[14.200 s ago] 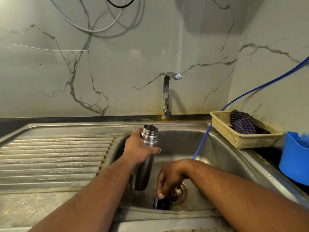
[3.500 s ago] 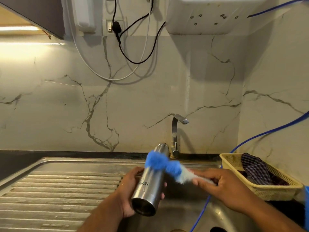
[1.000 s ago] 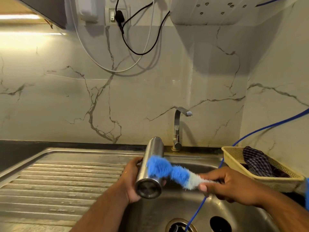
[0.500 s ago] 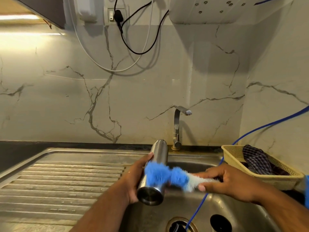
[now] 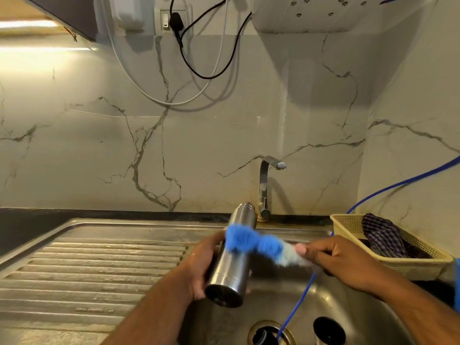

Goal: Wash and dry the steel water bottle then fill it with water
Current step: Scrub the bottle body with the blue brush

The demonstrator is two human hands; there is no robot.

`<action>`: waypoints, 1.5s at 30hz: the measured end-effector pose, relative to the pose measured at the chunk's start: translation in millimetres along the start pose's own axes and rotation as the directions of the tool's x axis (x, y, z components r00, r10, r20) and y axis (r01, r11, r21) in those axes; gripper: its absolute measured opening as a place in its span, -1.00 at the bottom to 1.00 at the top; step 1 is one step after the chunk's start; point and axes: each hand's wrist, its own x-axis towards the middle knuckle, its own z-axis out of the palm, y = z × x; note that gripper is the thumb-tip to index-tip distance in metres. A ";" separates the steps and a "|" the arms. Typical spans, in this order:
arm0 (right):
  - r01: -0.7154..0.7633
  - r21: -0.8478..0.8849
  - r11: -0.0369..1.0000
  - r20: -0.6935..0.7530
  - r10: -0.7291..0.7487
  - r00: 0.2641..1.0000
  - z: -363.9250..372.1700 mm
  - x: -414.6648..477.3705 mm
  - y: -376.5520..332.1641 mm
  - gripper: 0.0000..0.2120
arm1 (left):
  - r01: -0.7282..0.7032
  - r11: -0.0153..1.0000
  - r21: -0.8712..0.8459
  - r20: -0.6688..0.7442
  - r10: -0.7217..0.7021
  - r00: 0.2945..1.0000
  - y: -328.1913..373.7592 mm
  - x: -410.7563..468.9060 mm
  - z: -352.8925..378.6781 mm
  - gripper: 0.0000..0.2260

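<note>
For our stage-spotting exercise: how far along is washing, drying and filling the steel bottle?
Done: nothing looks finished yet. In hand: washing; the left hand grips the steel bottle over the sink while the right hand holds a blue brush against its outside. Left: rinsing, as no water leaves the tap; drying, with the checked cloth lying in the basket; then filling.

The brush [image 5: 254,241] lies across the bottle [image 5: 231,267], above the sink basin [image 5: 348,307].
The drainboard [image 5: 87,270] lies left of the basin, the tap [image 5: 265,188] at its back edge, a basket [image 5: 410,262] holding a cloth [image 5: 380,235] on its right edge; a hose [image 5: 298,302] drops into the drain [image 5: 268,332].
</note>
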 end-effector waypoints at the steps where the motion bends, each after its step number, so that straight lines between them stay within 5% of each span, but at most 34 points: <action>1: -0.010 -0.058 0.998 -0.081 0.005 0.997 -0.6 1.9 3.2 -0.68 | -0.009 1.000 0.005 -0.008 0.009 1.000 0.0 1.1 -0.8 -0.32; 5: -0.041 -0.004 0.999 0.061 0.041 0.997 -1.4 -0.6 0.7 -0.72 | -0.004 0.997 -0.072 -0.007 0.004 1.000 -2.0 1.8 -1.1 -0.28; 9: -0.030 -0.105 0.994 -0.219 0.007 0.976 -0.1 4.0 9.9 -0.65 | 0.002 0.999 -0.051 0.030 0.000 1.000 1.0 -3.8 3.4 -0.44; 13: -0.010 -0.020 1.000 0.016 0.011 1.000 -2.4 -1.7 3.1 -0.74 | -0.035 0.997 0.074 -0.006 0.035 0.999 0.0 0.3 4.2 -0.36; 17: 0.041 -0.145 0.989 -0.190 -0.068 0.979 -2.8 4.7 9.2 -0.87 | -0.044 0.986 0.161 -0.011 0.046 0.999 -1.9 6.9 -4.9 -0.31; 21: 0.056 -0.053 0.997 0.087 -0.051 0.995 -5.7 0.3 4.6 -0.77 | -0.049 0.982 0.182 -0.013 0.053 0.999 -2.5 6.4 -0.8 -0.28; 26: 0.086 -0.133 0.987 -0.075 -0.097 0.992 -1.0 6.7 16.2 -0.66 | -0.015 1.000 0.002 0.047 0.015 0.999 2.2 -3.0 5.8 -0.43; 30: 0.097 -0.049 0.994 0.148 -0.088 0.985 -0.7 3.3 10.8 -0.65 | -0.031 0.996 0.085 -0.003 0.032 0.999 -0.8 -0.2 3.9 -0.38; 34: 0.117 -0.142 0.983 -0.058 -0.127 0.990 3.1 5.2 14.7 -0.62 | -0.043 0.995 0.094 -0.049 0.047 0.998 -1.4 5.0 -3.5 -0.28; 39: 0.074 -0.030 0.997 0.325 -0.060 0.944 -4.4 1.3 10.2 -0.58 | -0.048 0.999 -0.007 -0.053 0.047 0.997 3.1 3.9 -4.0 -0.26; 43: 0.088 -0.065 0.994 0.040 -0.085 0.996 3.6 5.3 11.2 -0.60 | -0.065 0.997 -0.042 -0.073 0.062 0.995 5.8 -1.8 3.3 -0.40; 45: 0.092 -0.062 0.994 0.121 -0.084 0.989 0.6 4.8 13.2 -0.61 | -0.068 0.998 -0.010 -0.094 0.067 0.993 3.7 -2.3 5.6 -0.46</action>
